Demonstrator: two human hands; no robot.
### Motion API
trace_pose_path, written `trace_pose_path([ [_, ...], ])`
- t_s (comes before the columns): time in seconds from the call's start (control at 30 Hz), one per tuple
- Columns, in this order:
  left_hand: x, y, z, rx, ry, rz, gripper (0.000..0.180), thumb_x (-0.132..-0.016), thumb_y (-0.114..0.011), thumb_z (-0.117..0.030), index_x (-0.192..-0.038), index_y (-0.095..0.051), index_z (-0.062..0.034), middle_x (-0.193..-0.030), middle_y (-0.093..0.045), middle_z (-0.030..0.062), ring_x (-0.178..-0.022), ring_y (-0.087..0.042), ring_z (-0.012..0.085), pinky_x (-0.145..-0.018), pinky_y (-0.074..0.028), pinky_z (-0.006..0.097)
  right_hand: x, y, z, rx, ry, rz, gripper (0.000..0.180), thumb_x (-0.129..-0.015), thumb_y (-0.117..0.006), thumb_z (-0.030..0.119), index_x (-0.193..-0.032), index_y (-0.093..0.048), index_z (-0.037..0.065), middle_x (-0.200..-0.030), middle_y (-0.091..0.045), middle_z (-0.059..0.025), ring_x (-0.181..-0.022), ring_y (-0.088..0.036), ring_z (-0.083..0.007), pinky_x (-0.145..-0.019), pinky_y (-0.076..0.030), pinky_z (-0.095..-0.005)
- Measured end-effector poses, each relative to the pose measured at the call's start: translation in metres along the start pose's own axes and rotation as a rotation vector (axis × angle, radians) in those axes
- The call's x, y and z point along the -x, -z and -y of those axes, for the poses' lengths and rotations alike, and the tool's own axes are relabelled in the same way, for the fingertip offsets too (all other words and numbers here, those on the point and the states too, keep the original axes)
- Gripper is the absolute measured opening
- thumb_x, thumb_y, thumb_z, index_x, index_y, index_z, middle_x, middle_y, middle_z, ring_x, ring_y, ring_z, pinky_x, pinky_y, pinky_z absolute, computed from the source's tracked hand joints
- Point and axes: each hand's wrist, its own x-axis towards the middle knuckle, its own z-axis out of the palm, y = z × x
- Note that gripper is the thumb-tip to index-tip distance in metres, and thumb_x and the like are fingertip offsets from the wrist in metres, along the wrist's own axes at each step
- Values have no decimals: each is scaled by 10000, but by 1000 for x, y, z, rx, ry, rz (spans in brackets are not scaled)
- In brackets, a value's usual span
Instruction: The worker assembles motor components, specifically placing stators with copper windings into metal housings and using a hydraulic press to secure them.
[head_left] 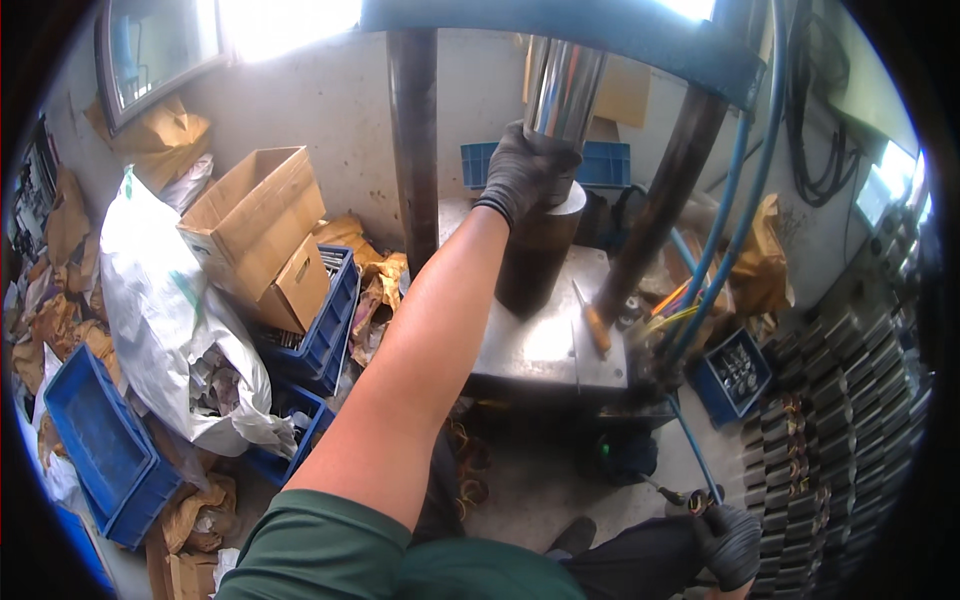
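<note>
My left hand (pixel 528 172), in a dark glove, reaches forward under the press's shiny steel ram (pixel 567 90). Its fingers are closed around a part between the ram and the top of a thick dark cylinder (pixel 535 260); the hand hides most of that part. The cylinder stands upright on the metal press bed (pixel 510 345). Low on the right, my right hand (pixel 728 545), also gloved, is closed at the lower end of a thin blue rod (pixel 690 435). A small ring with copper colouring (pixel 699 501) is beside its fingers. A tool with an orange handle (pixel 597 328) lies on the bed.
Dark press posts (pixel 411 140) flank the bed; blue hoses (pixel 745 200) hang at right. Cardboard boxes (pixel 255 225), a white sack (pixel 160 300) and blue crates (pixel 100 440) crowd the left. Stacked metal cores (pixel 830 420) and a blue bin of small parts (pixel 735 375) stand at right.
</note>
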Motion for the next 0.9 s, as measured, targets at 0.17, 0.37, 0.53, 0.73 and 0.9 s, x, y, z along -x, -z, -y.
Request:
trace_pose_path([
  [0.17, -2, 0, 3, 32, -35, 15, 915, -642, -955, -375, -1348, -491, -22, -1205, -689, 161, -1115, -681, 270, -1012, -539, 380, -2, 3, 0, 44, 20, 36, 175, -782, -763, 179, -731, -689, 30, -693, -617, -217, -663, -641, -415, -607, -494, -467],
  [0.37, -23, -3, 21, 391, 113, 40, 722, -717, -865, -311, -1276, -534, 4, -1143, -698, 121, -1071, -663, 176, -975, -515, 300, -3, -2, -10, -14, 77, 29, 125, -754, -743, 157, -774, -700, 42, -741, -653, -203, -692, -651, -411, -625, -502, -471],
  [0.53, -40, -9, 51, 101, -135, -17, 955, -681, -893, -297, -1448, -409, 1, -1209, -668, 160, -1097, -662, 241, -1016, -506, 337, -38, 26, -6, 45, 225, -5, 136, -830, -631, 81, -957, -676, 63, -896, -684, -162, -858, -686, -369, -759, -529, -473],
  [0.73, -11, 1, 30, 170, -158, 25, 971, -714, -894, -170, -1492, -327, -49, -1193, -671, 175, -1099, -657, 219, -991, -517, 340, -183, 65, -12, 72, 402, -696, 119, -877, -607, -31, -989, -610, 9, -973, -641, -190, -899, -626, -383, -820, -507, -457],
  [0.9, -7, -6, 25, 212, -108, 72, 955, -740, -869, -113, -1503, -297, -61, -1196, -666, 166, -1088, -656, 207, -996, -511, 334, -176, 68, 3, 104, 396, -625, 278, -933, -670, 167, -1160, -639, 9, -1168, -672, -215, -1095, -641, -398, -955, -498, -459],
])
